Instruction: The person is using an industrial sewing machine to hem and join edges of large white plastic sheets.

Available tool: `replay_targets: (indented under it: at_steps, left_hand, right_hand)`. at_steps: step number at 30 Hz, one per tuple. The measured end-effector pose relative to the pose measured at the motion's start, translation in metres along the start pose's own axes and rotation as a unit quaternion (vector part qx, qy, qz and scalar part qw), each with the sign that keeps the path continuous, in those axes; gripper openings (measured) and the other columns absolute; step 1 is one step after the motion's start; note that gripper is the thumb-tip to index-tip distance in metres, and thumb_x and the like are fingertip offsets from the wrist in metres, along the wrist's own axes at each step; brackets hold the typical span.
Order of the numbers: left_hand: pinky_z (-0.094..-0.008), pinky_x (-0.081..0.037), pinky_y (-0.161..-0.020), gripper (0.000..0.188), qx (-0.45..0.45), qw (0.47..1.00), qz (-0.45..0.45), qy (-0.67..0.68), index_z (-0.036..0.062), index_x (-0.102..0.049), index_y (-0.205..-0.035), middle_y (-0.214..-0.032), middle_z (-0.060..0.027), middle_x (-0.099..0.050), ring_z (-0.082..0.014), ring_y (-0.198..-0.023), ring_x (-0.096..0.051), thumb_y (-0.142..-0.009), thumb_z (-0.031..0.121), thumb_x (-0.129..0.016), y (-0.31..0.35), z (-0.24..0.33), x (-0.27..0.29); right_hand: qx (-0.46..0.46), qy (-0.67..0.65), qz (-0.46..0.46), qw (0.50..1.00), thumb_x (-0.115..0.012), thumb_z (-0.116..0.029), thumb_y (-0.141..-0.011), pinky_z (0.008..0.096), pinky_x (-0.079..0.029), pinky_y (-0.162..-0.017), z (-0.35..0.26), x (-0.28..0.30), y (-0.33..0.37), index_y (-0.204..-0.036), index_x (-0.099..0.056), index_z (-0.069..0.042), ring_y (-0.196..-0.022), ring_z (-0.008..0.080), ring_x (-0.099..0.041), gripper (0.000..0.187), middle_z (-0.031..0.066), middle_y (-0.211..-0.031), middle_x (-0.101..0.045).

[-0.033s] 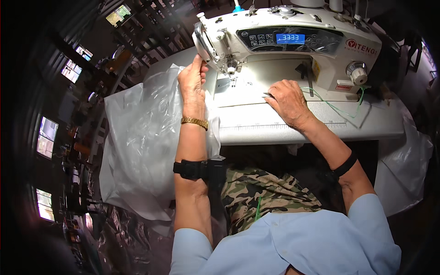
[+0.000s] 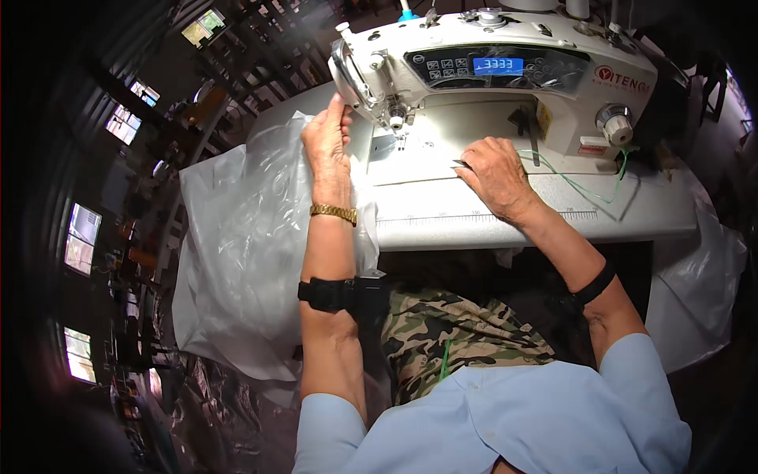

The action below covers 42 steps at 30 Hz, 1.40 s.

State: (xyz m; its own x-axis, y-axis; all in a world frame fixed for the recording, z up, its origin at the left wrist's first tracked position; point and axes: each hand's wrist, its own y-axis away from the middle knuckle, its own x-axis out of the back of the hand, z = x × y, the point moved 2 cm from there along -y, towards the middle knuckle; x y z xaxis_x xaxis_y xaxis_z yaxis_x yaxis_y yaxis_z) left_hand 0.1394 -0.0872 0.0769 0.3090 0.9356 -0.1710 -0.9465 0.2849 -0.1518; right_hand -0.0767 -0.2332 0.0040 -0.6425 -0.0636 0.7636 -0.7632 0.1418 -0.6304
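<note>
My left hand is raised at the left end of a white sewing machine. Its fingertips touch or nearly touch the lower edge of the machine's end cover; the other fingers are curled, and whatever they pinch is hidden. On the lit bed, right of the needle area, my right hand rests closed. The dark tip of a small pointed metal tool sticks out of it, the remainder covered by my fingers. From near this hand a green cord loops to the machine's right side.
A translucent plastic sheet drapes over the table's left side, and another plastic cover hangs at the right. A ruler scale runs along the table's front edge. Above the bed are a lit display and a round dial.
My left hand sits very slightly farther left, and the machine's left end shows the same small shift in the picture. My right hand stays in place.
</note>
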Motion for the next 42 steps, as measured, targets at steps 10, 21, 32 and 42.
replay_targets:
  at_steps: [10,21,32,42]
  left_hand:
    - [-0.0171,-0.03,-0.042,0.032,-0.054,0.995,-0.016,-0.079,0.0022,-0.067,-0.076,-0.058,0.0036,-0.054,-0.0018,-0.046,-0.04,-0.08,0.033,-0.075,0.019,0.034,-0.015]
    - [-0.0166,-0.028,-0.041,0.018,0.023,0.995,-0.089,0.039,-0.0014,-0.065,-0.088,-0.063,0.0006,-0.054,-0.0031,-0.049,-0.043,-0.085,0.016,-0.069,0.014,0.026,-0.013]
    - [-0.0229,-0.035,-0.044,0.019,-0.108,0.945,-0.091,-0.295,0.0012,-0.064,-0.068,-0.059,0.0008,-0.056,-0.0068,-0.048,-0.047,-0.082,0.013,-0.068,0.059,-0.006,0.038]
    - [-0.0233,-0.042,-0.049,0.021,-0.208,0.642,-0.297,-0.675,-0.0028,-0.068,-0.087,-0.06,-0.0019,-0.059,-0.0062,-0.051,-0.051,-0.079,0.017,-0.073,0.114,0.081,0.014]
  right_hand:
    - [-0.005,0.008,-0.007,1.0,-0.066,-0.022,-0.084,0.0345,-0.041,-0.082,0.006,-0.004,0.004,-0.081,-0.065,-0.003,-0.084,0.0211,-0.055,0.019,0.0085,-0.083,-0.059]
    - [-0.031,-0.028,-0.009,0.999,-0.062,-0.023,-0.087,0.0362,-0.042,-0.084,0.006,-0.005,0.006,-0.082,-0.065,-0.002,-0.09,0.0224,-0.056,0.021,0.0099,-0.085,-0.06]
    - [-0.028,-0.028,-0.023,0.999,-0.06,-0.025,-0.086,0.036,-0.042,-0.085,0.003,-0.005,0.006,-0.081,-0.066,-0.004,-0.092,0.0229,-0.055,0.023,0.0101,-0.087,-0.06]
    - [-0.022,0.01,-0.037,0.999,-0.06,-0.018,-0.083,0.0357,-0.043,-0.083,0.006,-0.007,0.004,-0.079,-0.064,-0.004,-0.092,0.0225,-0.054,0.015,0.0098,-0.086,-0.058]
